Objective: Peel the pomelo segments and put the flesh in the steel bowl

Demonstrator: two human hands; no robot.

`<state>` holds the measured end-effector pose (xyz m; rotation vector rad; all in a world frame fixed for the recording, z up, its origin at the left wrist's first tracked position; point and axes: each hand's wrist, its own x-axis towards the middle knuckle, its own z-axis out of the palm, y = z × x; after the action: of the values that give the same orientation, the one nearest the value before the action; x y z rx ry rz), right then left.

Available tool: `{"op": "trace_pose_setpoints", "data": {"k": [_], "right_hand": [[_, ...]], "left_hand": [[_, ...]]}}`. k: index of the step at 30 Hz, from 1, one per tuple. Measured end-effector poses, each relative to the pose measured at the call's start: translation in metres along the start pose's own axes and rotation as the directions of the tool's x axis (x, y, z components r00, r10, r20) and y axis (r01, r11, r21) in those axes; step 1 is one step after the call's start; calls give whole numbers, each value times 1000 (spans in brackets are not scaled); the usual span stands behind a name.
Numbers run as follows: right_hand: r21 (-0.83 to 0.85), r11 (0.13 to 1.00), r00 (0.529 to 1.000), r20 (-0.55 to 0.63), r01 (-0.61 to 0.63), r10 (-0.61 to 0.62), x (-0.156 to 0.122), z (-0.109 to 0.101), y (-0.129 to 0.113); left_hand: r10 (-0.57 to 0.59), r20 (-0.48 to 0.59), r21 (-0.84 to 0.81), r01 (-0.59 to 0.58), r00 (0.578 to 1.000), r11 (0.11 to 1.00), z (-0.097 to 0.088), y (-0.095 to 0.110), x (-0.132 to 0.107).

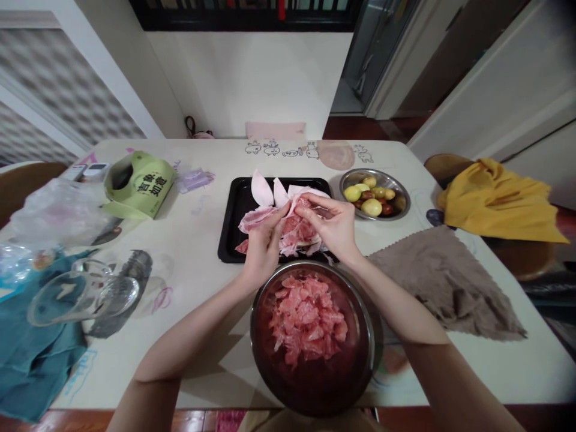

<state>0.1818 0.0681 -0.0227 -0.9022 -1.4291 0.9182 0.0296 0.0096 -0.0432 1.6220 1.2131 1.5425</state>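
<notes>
Both hands meet above a black tray [238, 195], pinching a piece of pink pomelo [301, 204] between them. The fingers of my left hand [264, 243] are closed on its left side, and my right hand [333, 227] grips it from the right with thumb and fingertips. Thick white-pink peel pieces [261, 189] lie at the back of the tray, with pink membrane scraps [256, 218] at its left and more pomelo pulp [297, 231] under the hands. Nearest me, a large steel bowl [310, 390] holds a heap of peeled pomelo flesh [308, 318].
Behind my right hand stands a smaller steel bowl [400, 210] of small green and reddish fruit. A brown cloth [445, 276] lies to the right. On the left are a green bag [144, 186], clear plastic bags [58, 210], a clear pitcher [85, 294] and a teal cloth [36, 360].
</notes>
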Motion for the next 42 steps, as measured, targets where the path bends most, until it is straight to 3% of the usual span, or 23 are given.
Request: {"op": "trace_pose_setpoints", "data": {"k": [10, 13, 16, 18, 21, 25, 29, 34, 42], "right_hand": [[34, 999, 996, 85, 15, -18, 6, 0, 7], [-51, 997, 994, 101, 49, -44, 3, 0, 8], [-210, 965, 987, 56, 158, -150, 0, -1, 7], [-274, 926, 966, 58, 258, -252, -2, -2, 5], [-292, 853, 901, 164, 433, -402, -3, -2, 0], [-303, 767, 821, 302, 565, -485, -7, -1, -9], [-335, 746, 818, 254, 575, -517, -13, 3, -11], [-385, 717, 813, 232, 581, -534, -18, 7, -11], [-322, 810, 863, 303, 491, -403, -17, 5, -19]], "left_hand": [[-98, 2, -133, 98, 995, 986, 2, -3, 3], [-120, 22, -151, 122, 993, 981, 3, -2, 0], [-130, 23, -160, 132, 991, 978, 2, 3, 0], [-131, 6, -169, 130, 991, 977, 0, 8, 1], [-117, -8, -167, 114, 993, 979, -4, 13, 5], [-65, -55, -85, 60, 996, 995, -7, 15, 7], [-13, -81, -84, 6, 997, 996, -5, 11, 6], [-23, -97, -62, 17, 995, 998, -2, 11, 4], [-19, -112, -86, 9, 994, 996, -5, 14, 6]]}}
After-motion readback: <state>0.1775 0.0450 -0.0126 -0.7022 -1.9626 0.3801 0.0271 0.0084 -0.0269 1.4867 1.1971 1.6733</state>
